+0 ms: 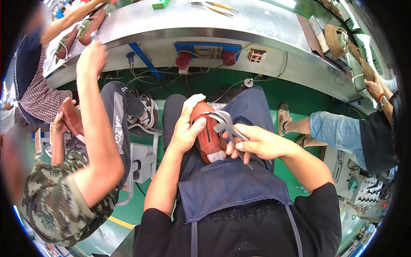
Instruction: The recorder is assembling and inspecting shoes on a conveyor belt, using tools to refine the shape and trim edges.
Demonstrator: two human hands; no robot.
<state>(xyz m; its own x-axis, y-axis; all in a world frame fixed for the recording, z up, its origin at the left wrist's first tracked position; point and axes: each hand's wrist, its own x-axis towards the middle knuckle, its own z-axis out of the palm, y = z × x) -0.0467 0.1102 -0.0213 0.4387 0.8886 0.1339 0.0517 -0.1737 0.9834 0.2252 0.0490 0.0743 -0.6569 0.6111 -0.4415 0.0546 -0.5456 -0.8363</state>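
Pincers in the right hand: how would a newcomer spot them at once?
Find the dark blue apron on the wearer's lap. Just beyond it, the left hand holds a brown shoe, with the right hand gripping the pincers beside it. They are grey metal, unlike the yellow-handled tool on the bench.

Bright light, strong fisheye edge distortion

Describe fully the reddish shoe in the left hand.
The reddish shoe looks like leather, with a dark lengthwise slit and a whitish patch at the near end. Over the lap, its rounded end points away from the person. The left hand grips its left side, thumb on top. Pincers in the right hand overlap its right edge; contact is unclear.
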